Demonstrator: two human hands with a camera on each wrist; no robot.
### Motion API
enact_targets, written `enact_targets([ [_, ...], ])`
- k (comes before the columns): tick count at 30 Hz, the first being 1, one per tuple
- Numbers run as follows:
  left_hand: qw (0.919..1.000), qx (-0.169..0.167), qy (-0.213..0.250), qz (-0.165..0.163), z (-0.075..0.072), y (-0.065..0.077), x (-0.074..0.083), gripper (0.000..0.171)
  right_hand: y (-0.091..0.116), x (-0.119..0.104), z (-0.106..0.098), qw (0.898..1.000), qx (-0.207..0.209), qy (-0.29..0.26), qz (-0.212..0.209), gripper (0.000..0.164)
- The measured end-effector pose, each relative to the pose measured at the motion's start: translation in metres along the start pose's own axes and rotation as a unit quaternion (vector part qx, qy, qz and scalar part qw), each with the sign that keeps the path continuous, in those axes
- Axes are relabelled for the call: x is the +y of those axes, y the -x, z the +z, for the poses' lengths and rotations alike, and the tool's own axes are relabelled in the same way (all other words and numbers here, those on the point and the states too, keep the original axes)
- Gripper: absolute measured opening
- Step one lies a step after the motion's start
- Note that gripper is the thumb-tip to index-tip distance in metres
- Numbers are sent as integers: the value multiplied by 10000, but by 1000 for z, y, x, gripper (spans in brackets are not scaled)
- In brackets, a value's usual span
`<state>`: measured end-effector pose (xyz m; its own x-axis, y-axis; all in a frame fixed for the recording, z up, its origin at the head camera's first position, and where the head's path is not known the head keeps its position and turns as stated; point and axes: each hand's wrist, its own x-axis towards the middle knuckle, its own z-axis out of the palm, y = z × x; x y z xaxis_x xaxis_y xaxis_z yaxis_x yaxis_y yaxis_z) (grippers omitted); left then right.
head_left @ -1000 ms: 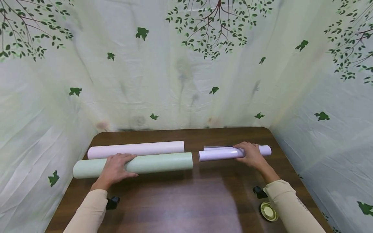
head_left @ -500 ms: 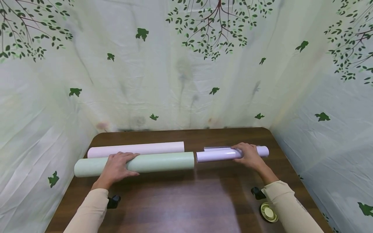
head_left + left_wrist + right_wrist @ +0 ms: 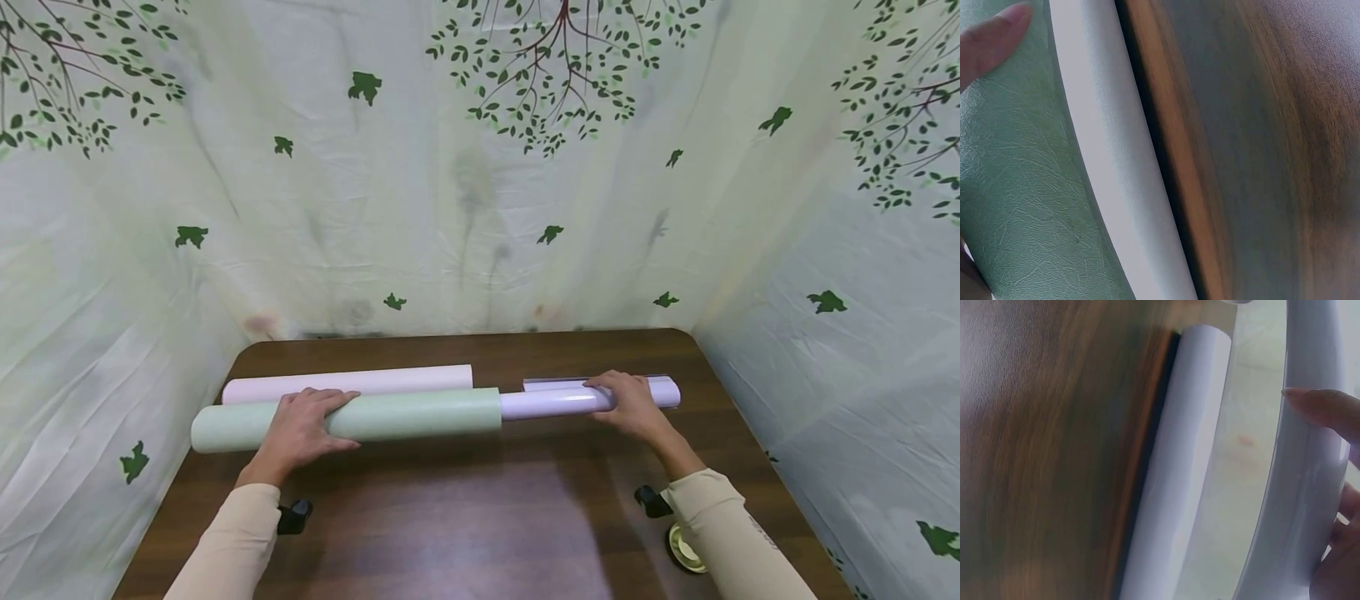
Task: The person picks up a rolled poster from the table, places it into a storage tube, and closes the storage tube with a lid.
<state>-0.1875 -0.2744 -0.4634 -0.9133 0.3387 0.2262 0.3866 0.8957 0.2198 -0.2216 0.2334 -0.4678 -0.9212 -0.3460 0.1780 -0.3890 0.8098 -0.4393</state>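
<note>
My left hand (image 3: pixel 303 433) grips a pale green roll of sheet material (image 3: pixel 420 414), its thumb along the near side. In the left wrist view the green roll (image 3: pixel 1029 187) shows a creased, leathery surface. My right hand (image 3: pixel 630 404) holds a thinner, glossy white-lavender roll (image 3: pixel 551 404) between thumb and fingers. The white roll's left end meets the green roll's right end in line; it appears to sit inside it, though the inner part is hidden. In the right wrist view the held white roll (image 3: pixel 1300 487) is raised off the table.
A pale pink roll (image 3: pixel 337 383) lies on the brown table (image 3: pixel 450 533) behind the green one. Another white roll (image 3: pixel 1179 456) lies behind my right hand. A gold round lid-like object (image 3: pixel 682 550) is partly under my right sleeve. Leaf-printed curtains (image 3: pixel 480 208) surround the table.
My right hand has moved left with the white roll, closing the gap to the green roll. The green roll has shifted slightly right in my left hand.
</note>
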Motion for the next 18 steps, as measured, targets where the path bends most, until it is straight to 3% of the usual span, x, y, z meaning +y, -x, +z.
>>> enact_targets([
  [18, 10000, 82, -30, -5, -1, 1, 4, 73, -1, -14, 8, 9999, 13, 80, -104, 44],
])
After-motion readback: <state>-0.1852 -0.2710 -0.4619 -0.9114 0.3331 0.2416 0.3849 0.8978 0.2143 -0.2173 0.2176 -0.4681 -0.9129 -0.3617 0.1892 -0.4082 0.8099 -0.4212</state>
